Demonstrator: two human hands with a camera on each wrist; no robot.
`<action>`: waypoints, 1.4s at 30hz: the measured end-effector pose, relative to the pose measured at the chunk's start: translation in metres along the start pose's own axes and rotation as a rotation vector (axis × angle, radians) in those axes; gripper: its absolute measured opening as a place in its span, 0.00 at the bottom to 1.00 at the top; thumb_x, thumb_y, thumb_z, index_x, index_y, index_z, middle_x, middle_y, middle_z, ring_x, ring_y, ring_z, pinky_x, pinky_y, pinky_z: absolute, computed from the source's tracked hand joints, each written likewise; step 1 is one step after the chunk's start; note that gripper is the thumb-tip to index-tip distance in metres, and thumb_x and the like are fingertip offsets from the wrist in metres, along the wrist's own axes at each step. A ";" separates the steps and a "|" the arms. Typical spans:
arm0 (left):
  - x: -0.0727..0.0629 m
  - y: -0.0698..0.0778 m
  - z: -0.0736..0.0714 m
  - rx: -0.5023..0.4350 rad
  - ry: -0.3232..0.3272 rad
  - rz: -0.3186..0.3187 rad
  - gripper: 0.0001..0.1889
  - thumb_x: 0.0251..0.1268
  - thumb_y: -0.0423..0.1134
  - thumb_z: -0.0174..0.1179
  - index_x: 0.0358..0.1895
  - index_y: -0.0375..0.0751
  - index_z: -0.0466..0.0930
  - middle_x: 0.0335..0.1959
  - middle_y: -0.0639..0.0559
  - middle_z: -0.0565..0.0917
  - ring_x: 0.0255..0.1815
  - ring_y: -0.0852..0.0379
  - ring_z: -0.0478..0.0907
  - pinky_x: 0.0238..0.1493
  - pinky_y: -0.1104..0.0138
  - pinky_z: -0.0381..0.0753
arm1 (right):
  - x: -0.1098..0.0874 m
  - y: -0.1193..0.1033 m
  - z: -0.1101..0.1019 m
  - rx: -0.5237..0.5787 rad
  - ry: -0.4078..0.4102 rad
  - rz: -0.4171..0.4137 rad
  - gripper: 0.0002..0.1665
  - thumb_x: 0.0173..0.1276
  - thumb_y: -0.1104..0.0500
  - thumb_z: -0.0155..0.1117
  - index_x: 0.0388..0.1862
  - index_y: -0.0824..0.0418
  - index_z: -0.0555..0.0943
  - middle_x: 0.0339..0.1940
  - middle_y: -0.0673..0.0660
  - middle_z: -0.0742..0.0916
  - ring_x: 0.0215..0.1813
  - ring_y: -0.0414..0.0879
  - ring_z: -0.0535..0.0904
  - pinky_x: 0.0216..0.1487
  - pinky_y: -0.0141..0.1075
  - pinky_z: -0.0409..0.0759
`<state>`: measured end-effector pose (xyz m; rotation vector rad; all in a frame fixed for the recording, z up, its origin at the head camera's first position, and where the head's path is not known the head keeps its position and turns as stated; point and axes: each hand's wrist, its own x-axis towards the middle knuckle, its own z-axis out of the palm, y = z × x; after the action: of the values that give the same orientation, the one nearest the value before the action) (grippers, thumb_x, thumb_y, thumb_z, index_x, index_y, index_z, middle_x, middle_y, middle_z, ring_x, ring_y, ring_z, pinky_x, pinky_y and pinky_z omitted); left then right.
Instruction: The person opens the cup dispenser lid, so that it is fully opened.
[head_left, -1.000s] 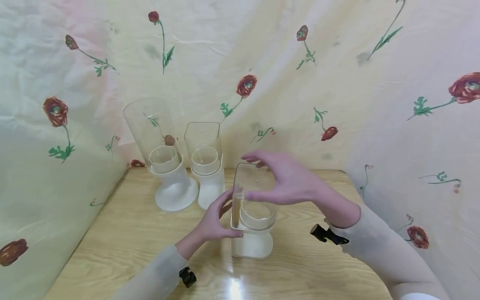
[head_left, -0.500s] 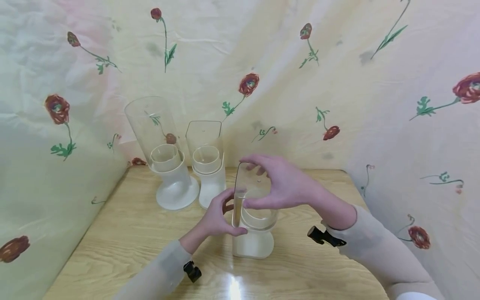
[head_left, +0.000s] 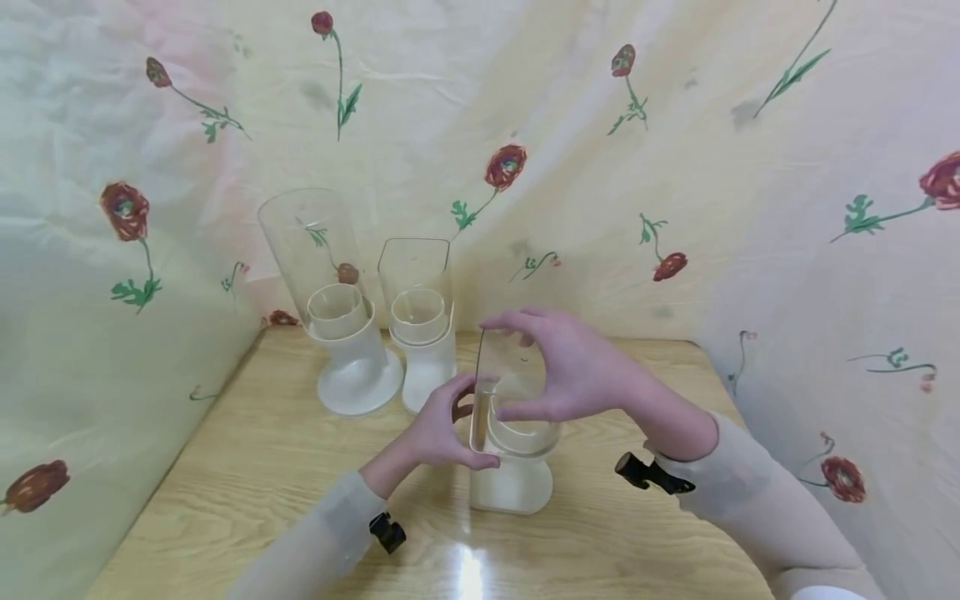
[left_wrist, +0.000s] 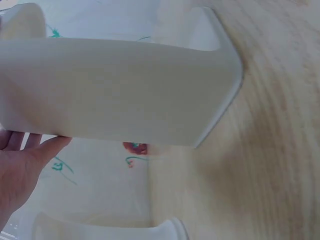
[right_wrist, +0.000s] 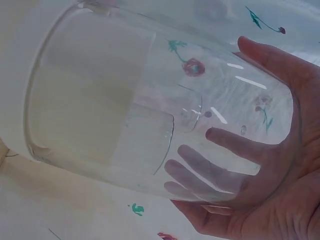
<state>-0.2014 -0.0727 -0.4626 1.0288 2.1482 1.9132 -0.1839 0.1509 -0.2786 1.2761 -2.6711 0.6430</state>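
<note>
Near the middle of the table stands a white pedestal base (head_left: 513, 490) with a short cylinder inside its top. A clear cover (head_left: 522, 357) rises from its rim. My left hand (head_left: 438, 427) holds the base's left side just under the rim, thumb toward the front. The left wrist view has this hand (left_wrist: 22, 172) against the edge of the white base (left_wrist: 125, 90). Around the cover's upper part curls my right hand (head_left: 581, 367). Through the clear wall in the right wrist view, the fingers of the right hand (right_wrist: 270, 175) spread along one side, with the thumb on the other.
Two similar units stand at the back left: one with a tall round clear cover (head_left: 311, 242) on a white round-footed base (head_left: 358, 385), another with a squarer clear cover (head_left: 415, 262). The wooden table (head_left: 225, 492) meets a flower-patterned cloth (head_left: 420, 108) behind.
My right hand has come down and left around the clear cover's top. The left hand has closed in on the base's side. The unit itself has hardly moved.
</note>
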 end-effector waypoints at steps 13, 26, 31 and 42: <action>0.000 -0.002 -0.003 -0.041 0.000 0.016 0.53 0.35 0.30 0.86 0.74 0.44 0.71 0.68 0.45 0.78 0.66 0.54 0.75 0.66 0.59 0.86 | 0.008 0.005 -0.005 0.116 -0.035 -0.001 0.53 0.49 0.45 0.88 0.74 0.55 0.77 0.68 0.50 0.86 0.61 0.49 0.85 0.58 0.45 0.87; -0.002 0.000 -0.005 0.024 0.062 -0.007 0.52 0.30 0.33 0.87 0.70 0.38 0.74 0.63 0.41 0.81 0.63 0.54 0.78 0.62 0.46 0.87 | 0.005 -0.001 -0.002 0.061 -0.032 0.034 0.59 0.48 0.43 0.89 0.78 0.52 0.72 0.70 0.50 0.84 0.61 0.50 0.83 0.63 0.49 0.85; -0.002 -0.002 -0.003 -0.012 0.070 0.019 0.52 0.31 0.31 0.86 0.71 0.39 0.73 0.64 0.41 0.79 0.64 0.56 0.77 0.64 0.52 0.87 | -0.003 0.007 -0.003 0.161 0.054 0.024 0.66 0.47 0.46 0.91 0.82 0.54 0.66 0.75 0.53 0.81 0.66 0.52 0.83 0.66 0.51 0.85; 0.000 -0.007 0.003 0.008 0.017 -0.008 0.56 0.31 0.29 0.88 0.73 0.42 0.68 0.64 0.39 0.80 0.66 0.46 0.78 0.69 0.57 0.84 | -0.059 0.063 0.057 0.500 0.095 0.136 0.71 0.47 0.57 0.92 0.85 0.55 0.58 0.76 0.62 0.79 0.72 0.60 0.80 0.69 0.43 0.84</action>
<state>-0.2025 -0.0699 -0.4694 1.0070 2.1675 1.9181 -0.1892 0.2041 -0.3673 1.1175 -2.6243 1.4211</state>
